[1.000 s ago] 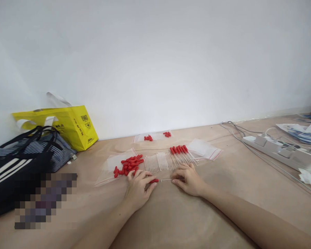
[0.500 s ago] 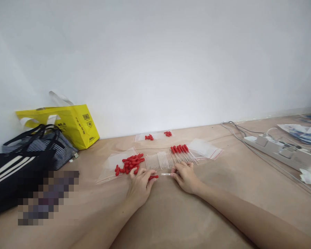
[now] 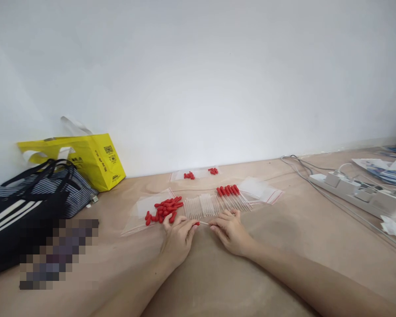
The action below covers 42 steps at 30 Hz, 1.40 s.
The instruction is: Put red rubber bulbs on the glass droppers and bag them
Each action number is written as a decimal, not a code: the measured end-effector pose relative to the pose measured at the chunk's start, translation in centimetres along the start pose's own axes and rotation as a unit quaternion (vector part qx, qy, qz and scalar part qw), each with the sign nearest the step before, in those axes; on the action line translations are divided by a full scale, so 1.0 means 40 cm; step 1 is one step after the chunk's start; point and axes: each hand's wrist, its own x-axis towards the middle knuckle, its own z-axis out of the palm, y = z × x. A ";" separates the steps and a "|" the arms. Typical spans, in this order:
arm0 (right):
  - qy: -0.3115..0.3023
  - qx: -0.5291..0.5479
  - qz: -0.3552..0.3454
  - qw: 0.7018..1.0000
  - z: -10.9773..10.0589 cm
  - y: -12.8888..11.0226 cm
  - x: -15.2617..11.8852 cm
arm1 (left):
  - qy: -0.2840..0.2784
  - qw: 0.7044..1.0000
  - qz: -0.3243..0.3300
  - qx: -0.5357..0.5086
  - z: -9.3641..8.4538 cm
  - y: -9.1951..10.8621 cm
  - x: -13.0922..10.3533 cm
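Note:
Between the fingers of my left hand [image 3: 177, 240] is a red rubber dropper bulb [image 3: 197, 223], closed in a pinch. My right hand [image 3: 233, 231] pinches a thin glass dropper tube [image 3: 204, 223], whose left end meets the bulb's opening; how deep it sits I cannot tell. Just beyond my left hand lies a pile of loose red bulbs [image 3: 166, 207] on a clear plastic bag. A row of bare glass tubes [image 3: 199, 207] lies past both hands. To its right, several droppers with red bulbs on their ends [image 3: 228, 191] lie side by side.
Another clear zip bag [image 3: 260, 190] lies at the right of the row. Farther back is a bag with red bulbs [image 3: 189, 175]. A yellow bag [image 3: 108, 165] and a black bag [image 3: 26, 229] stand left; a power strip [image 3: 356, 193] with cables is at right.
My hands have come closer together. The glass tube's end, apart from the red bulb before, now meets it, and the tube is slightly tilted.

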 end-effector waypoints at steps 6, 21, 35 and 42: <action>0.010 0.011 -0.043 0.999 0.001 -0.001 -0.003 | -0.004 1.000 -0.008 -0.012 0.000 0.001 -0.004; -0.008 -0.112 -0.161 0.981 -0.004 0.037 0.006 | -0.013 0.998 0.056 -0.008 -0.008 0.011 -0.010; -0.028 -0.076 -0.138 0.987 -0.016 0.009 -0.001 | 0.034 0.994 0.100 -0.031 -0.004 0.031 -0.015; -0.036 -0.053 -0.141 0.988 -0.011 0.005 0.003 | 0.007 0.994 0.104 -0.027 -0.015 0.036 -0.014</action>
